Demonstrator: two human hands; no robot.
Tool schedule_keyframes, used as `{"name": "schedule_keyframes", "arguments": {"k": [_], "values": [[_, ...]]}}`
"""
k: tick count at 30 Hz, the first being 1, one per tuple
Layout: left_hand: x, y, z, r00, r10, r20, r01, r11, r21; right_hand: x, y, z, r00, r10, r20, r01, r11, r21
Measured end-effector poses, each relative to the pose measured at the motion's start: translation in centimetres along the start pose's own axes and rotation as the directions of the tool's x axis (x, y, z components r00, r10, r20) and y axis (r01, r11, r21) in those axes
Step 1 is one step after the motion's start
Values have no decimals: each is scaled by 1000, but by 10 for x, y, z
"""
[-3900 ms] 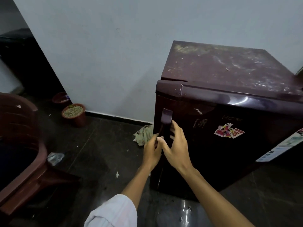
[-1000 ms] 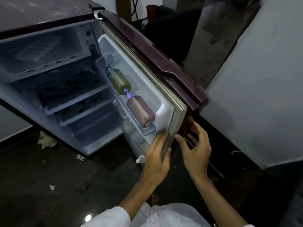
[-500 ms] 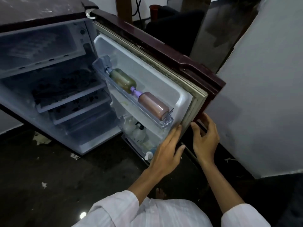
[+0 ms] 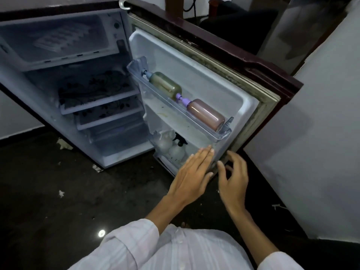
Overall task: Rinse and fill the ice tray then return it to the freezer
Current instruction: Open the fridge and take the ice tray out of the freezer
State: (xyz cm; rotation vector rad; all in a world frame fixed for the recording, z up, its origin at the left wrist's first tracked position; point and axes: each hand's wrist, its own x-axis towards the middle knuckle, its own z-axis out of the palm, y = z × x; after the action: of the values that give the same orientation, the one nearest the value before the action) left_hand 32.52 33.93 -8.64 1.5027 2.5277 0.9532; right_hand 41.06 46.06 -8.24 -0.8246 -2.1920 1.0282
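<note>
The small maroon fridge stands with its door (image 4: pixel 224 55) swung wide to the right. At the top left, the freezer compartment (image 4: pixel 58 57) holds a pale ice tray (image 4: pixel 56 40) lying flat. My left hand (image 4: pixel 192 174) is flat, fingers together, against the inner lower edge of the door. My right hand (image 4: pixel 233 178) hovers by the door's outer lower corner with spread, curled fingers and nothing in it.
A door shelf (image 4: pixel 175 106) carries a greenish bottle (image 4: pixel 165 86) and a pinkish bottle (image 4: pixel 206 114) lying on their sides. Pale containers (image 4: pixel 171 149) sit in the lower door bin. A white wall (image 4: pixel 321 133) stands close on the right. Dark floor (image 4: pixel 58 191) has scraps.
The fridge went from closed to fully open. Over the last second the door swung further right, and both hands loosened from its lower edge.
</note>
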Motion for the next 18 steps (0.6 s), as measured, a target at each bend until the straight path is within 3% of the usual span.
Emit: {"name": "schedule_keyframes", "arguments": {"k": [5, 10, 18], "values": [[-15, -20, -9, 986, -145, -79, 151, 985, 84, -14, -4, 21, 953, -159, 257, 181, 981, -65], [-35, -53, -33, 946, -292, -138, 321, 897, 303, -5, -6, 64, 821, -300, 485, 438, 877, -198], [-56, -126, -90, 849, -493, -189, 523, 731, 439, 15, -52, 155, 676, -349, 649, 601, 770, -212]]}}
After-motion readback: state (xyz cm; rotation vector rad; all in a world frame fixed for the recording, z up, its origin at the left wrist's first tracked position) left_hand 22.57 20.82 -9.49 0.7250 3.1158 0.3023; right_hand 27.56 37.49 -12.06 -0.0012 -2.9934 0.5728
